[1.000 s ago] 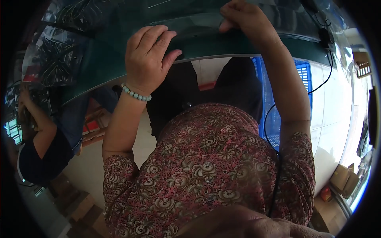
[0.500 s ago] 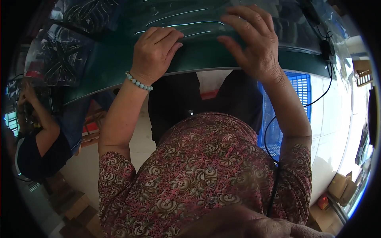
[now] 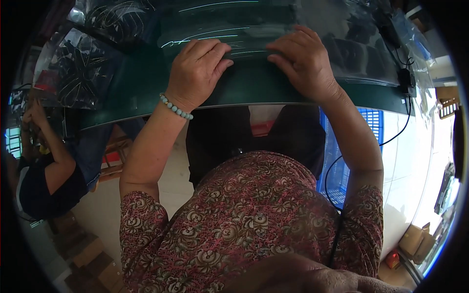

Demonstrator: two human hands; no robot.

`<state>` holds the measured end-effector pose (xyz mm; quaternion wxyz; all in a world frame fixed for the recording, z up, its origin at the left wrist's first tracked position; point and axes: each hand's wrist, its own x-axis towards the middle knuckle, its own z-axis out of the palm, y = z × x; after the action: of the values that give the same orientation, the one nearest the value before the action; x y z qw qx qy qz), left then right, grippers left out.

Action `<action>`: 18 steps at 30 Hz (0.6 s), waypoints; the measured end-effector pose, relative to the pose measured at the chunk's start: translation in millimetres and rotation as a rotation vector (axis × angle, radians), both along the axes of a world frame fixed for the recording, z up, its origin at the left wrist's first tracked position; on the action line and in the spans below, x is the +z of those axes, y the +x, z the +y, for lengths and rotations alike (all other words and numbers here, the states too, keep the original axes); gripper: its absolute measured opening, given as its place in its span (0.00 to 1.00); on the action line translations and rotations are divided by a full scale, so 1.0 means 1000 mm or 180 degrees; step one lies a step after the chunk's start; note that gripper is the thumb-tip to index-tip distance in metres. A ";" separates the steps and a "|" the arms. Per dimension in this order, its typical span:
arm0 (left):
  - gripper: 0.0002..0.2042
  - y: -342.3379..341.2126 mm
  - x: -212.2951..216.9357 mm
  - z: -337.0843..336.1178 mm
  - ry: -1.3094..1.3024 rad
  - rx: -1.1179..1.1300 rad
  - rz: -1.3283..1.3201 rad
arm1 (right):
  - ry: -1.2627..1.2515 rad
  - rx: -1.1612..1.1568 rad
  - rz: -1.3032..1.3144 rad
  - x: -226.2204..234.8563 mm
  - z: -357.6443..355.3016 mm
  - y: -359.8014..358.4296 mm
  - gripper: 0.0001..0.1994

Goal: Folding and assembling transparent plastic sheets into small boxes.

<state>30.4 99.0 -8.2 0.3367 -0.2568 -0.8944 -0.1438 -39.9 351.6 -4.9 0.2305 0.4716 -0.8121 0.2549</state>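
Observation:
My left hand (image 3: 199, 71), with a pale green bead bracelet (image 3: 176, 108) on its wrist, is over the front part of the dark green table (image 3: 249, 88). Its thumb and fingers are curled toward each other. Facing it, my right hand (image 3: 307, 63) has its fingers bent inward and the thumb close below the forefinger. Thin pale lines run in the gap between both hands; whether they are strands I hold or glints cannot be made out. Brighter curved lines (image 3: 210, 37), strand-like, lie just beyond my left hand. Any small thing at my fingertips is too fine to name.
Clear bags of thin looped cords (image 3: 80, 66) lie at the table's left. Clear plastic sheeting (image 3: 359, 53) covers the right side, beside a black cable (image 3: 409, 110). A blue crate (image 3: 337, 180) stands below at right. Another person (image 3: 51, 178) sits at far left.
My right hand has come down and nearer, its spread fingers drawing in toward the thumb. My left hand has shifted slightly right and nearer. The whole view has tilted a little.

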 end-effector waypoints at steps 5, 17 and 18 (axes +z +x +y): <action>0.14 -0.001 0.011 -0.005 -0.0079 0.0054 0.0349 | -0.0144 0.0046 -0.0140 0.021 -0.004 0.000 0.09; 0.14 0.035 0.067 -0.004 -0.0350 -0.0054 0.0773 | -0.0559 0.0363 0.0116 0.056 -0.001 0.028 0.12; 0.14 0.037 0.068 -0.005 -0.0356 -0.0061 0.0713 | -0.0559 0.0367 0.0111 0.057 -0.001 0.030 0.12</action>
<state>67.5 94.0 60.3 0.4183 -0.2981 -0.8554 -0.0673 -10.0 350.2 52.1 0.2700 0.5000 -0.7539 0.3296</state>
